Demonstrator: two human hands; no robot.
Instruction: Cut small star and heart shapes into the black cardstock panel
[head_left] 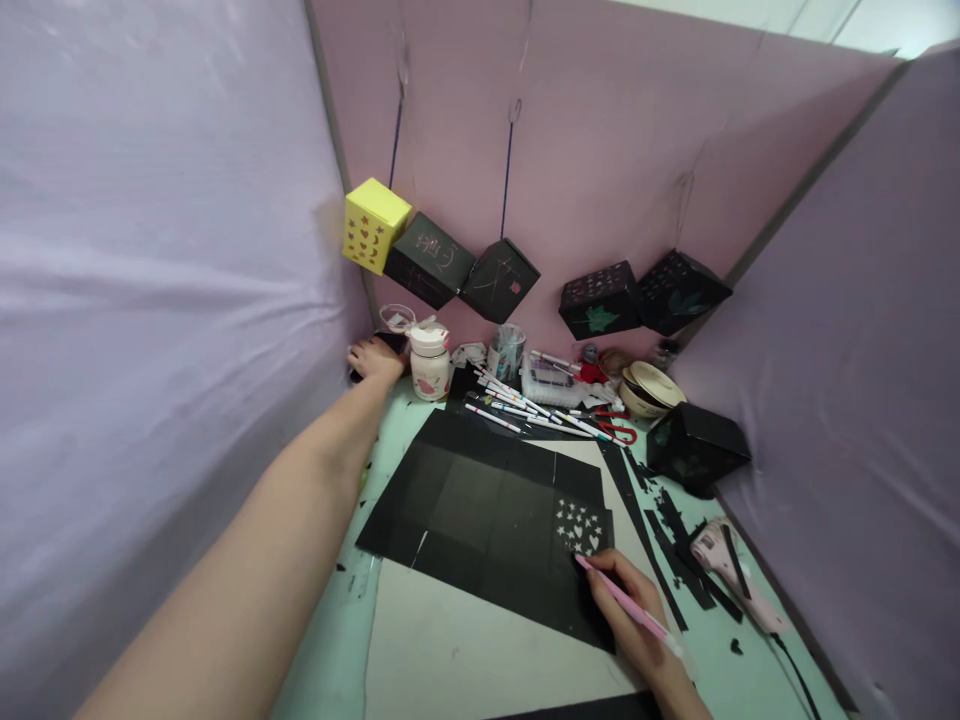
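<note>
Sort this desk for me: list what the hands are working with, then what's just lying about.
In use: right hand holding the pink pen; black card under it, with heart cut-outs; left hand, reaching to the back corner beside the white jar.

Lying about: markers; red-handled scissors; black box; glue gun; bowls; hanging yellow box.
</note>
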